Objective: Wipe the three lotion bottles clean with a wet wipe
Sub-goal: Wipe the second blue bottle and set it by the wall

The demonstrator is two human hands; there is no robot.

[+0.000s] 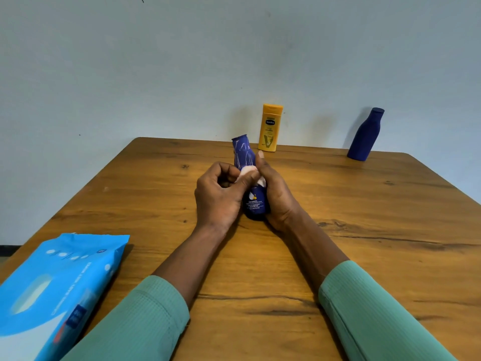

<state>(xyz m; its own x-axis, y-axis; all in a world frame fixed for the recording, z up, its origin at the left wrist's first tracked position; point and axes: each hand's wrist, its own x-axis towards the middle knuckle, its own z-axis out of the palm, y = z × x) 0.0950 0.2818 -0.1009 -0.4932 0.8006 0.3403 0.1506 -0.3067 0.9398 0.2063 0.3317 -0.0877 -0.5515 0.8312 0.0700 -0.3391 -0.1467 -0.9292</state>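
A dark blue lotion bottle stands tilted at the middle of the wooden table, cap end pointing away from me. My right hand grips its lower body from the right. My left hand pinches a white wet wipe against the bottle's middle. A yellow lotion bottle stands upright at the table's far edge. Another dark blue bottle stands at the far right, by the wall.
A light blue pack of wet wipes lies at the table's near left corner. A pale wall rises directly behind the table's far edge. Green sleeves cover both forearms.
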